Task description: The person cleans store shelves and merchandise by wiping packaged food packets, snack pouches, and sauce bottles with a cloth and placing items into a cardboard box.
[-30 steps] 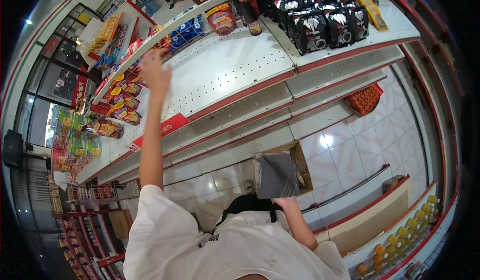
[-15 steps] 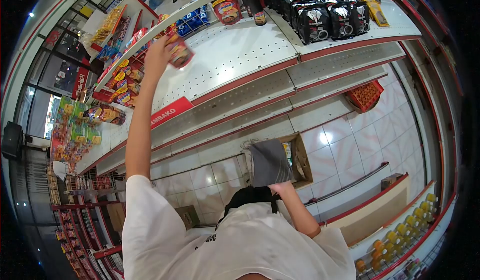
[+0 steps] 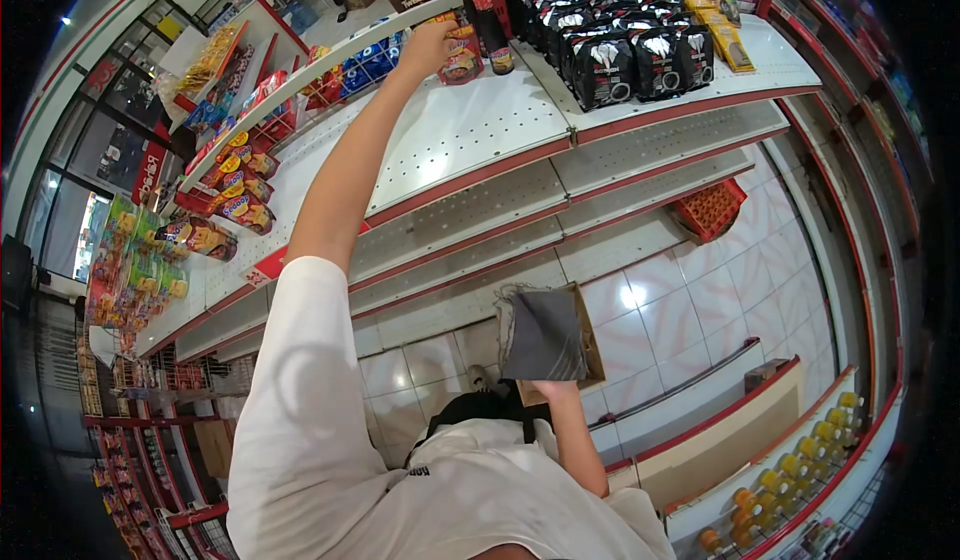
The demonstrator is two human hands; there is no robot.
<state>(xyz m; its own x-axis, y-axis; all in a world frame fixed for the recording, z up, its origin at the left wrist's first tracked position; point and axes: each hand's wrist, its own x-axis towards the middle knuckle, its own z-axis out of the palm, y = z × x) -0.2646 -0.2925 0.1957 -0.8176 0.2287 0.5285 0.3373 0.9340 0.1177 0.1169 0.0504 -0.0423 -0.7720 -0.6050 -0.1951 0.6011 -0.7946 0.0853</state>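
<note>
My left hand (image 3: 428,50) reaches to the back of the top shelf. Its fingers are closed on a red and yellow food pouch (image 3: 462,62), partly covered by the hand. Just right of this pouch stand dark bottles with red caps (image 3: 492,35). Low in front of my body, my right hand (image 3: 556,390) grips the lower edge of a grey cloth (image 3: 543,335). The cloth hangs over a cardboard box (image 3: 594,345) and hides much of it.
Black coffee pouches (image 3: 640,65) fill the shelf's right part, beside yellow packs (image 3: 730,40). More red pouches (image 3: 240,185) and cup packs (image 3: 140,270) stand on the left. An orange-red crate (image 3: 710,210) sits beyond the lower shelves. Yellow-capped bottles (image 3: 790,460) line the right.
My left hand has moved right along the top shelf with the pouch, up to the dark bottles. My right hand still holds the cloth, and the view has shifted slightly.
</note>
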